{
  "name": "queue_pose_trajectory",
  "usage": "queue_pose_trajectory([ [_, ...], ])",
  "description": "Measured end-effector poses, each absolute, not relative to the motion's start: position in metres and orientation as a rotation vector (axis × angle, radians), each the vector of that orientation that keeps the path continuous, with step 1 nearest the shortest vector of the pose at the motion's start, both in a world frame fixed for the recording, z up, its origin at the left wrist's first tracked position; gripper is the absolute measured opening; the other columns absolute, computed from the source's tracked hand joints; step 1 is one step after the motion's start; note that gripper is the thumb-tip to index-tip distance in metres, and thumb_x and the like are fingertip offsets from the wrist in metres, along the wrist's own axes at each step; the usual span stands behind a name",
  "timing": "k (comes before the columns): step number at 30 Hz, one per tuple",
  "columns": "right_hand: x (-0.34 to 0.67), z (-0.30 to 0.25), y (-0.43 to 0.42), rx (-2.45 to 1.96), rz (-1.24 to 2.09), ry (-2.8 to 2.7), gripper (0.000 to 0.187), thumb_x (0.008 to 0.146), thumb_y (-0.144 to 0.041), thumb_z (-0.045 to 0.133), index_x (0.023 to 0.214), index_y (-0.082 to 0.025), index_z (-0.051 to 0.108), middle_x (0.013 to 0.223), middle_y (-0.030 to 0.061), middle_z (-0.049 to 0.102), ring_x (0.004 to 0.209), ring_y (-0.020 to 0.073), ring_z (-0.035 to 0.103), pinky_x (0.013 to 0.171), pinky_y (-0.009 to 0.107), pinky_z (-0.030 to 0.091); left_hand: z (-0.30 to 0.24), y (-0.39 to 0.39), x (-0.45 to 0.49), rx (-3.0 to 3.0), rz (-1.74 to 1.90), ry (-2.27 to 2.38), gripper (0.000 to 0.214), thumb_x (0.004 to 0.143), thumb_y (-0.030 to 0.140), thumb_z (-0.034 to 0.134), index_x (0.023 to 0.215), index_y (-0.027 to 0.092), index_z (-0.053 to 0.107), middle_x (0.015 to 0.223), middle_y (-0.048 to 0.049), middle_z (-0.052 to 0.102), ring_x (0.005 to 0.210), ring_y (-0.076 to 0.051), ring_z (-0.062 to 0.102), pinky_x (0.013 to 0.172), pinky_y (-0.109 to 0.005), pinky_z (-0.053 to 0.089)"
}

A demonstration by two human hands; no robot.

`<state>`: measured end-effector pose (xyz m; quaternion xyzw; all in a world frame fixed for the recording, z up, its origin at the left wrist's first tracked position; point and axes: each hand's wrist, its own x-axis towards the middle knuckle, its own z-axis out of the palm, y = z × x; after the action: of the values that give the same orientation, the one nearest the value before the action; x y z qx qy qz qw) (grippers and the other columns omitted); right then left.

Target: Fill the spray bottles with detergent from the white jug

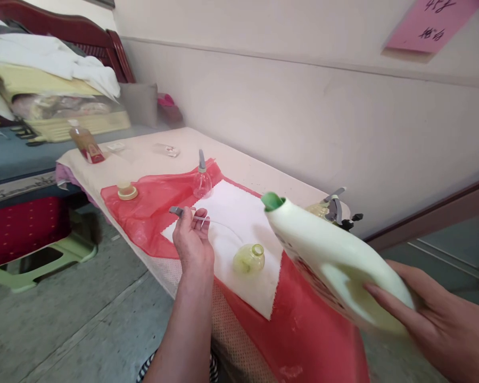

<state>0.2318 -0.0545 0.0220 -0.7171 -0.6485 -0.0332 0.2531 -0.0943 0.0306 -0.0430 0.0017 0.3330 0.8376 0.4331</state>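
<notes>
My left hand (193, 236) grips a grey pump head (176, 211), whose thin clear tube (223, 225) curves out to the right. Tilted with its open mouth up and to the left, a pale green plastic bottle (327, 250) is in my right hand (435, 314), held by its handle. Between the hands, a small yellow-green clear bottle (247, 259) with an uncovered neck is on a white cloth (243, 207). Behind it stands a clear bottle (202, 183) with a grey pump top. The green bottle's mouth is above and apart from the small bottle.
Red plastic sheeting (319, 319) lies under the cloth. A cream round cap (126, 191) is on its left part. Farther back stands an amber bottle (87, 142). Grey pump tops (335, 207) show behind the green bottle. A wall (303, 117) borders the table; a stool (43, 266) is left.
</notes>
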Motion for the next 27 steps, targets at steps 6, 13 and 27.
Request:
queue_pose_trajectory([
  [6, 0.159, -0.018, 0.032, -1.675, 0.13, -1.517, 0.048, 0.073, -0.068, 0.053, 0.083, -0.021, 0.057, 0.066, 0.002, 0.06, 0.059, 0.0183, 0.051, 0.057, 0.029, 0.037, -0.041, 0.03, -0.092, 0.015, 2.076, 0.831, 0.026, 0.075, 0.037, 0.07, 0.085, 0.016, 0.06, 0.081, -0.0049, 0.063, 0.08, -0.015, 0.063, 0.076, -0.028, 0.044],
  [13, 0.099, -0.1, 0.108, -1.558, 0.288, -1.352, 0.041, 0.084, -0.063, 0.039, 0.088, -0.023, 0.043, 0.072, 0.0015, 0.056, 0.065, 0.0196, 0.051, 0.061, 0.032, 0.039, -0.044, 0.032, -0.091, 0.039, 2.065, 0.835, 0.027, 0.073, 0.037, 0.072, 0.085, 0.016, 0.06, 0.083, -0.0046, 0.063, 0.082, -0.015, 0.062, 0.077, -0.028, 0.044],
  [27, 0.138, -0.139, -0.001, -1.33, 0.708, -1.494, 0.058, 0.089, -0.056, 0.045, 0.133, -0.02, 0.036, 0.131, 0.0172, 0.05, 0.119, 0.0275, 0.053, 0.099, 0.049, 0.044, -0.037, 0.029, -0.066, 0.196, 2.019, 0.802, 0.026, 0.076, 0.04, 0.07, 0.084, 0.017, 0.063, 0.089, -0.0066, 0.064, 0.088, -0.017, 0.062, 0.077, -0.03, 0.044],
])
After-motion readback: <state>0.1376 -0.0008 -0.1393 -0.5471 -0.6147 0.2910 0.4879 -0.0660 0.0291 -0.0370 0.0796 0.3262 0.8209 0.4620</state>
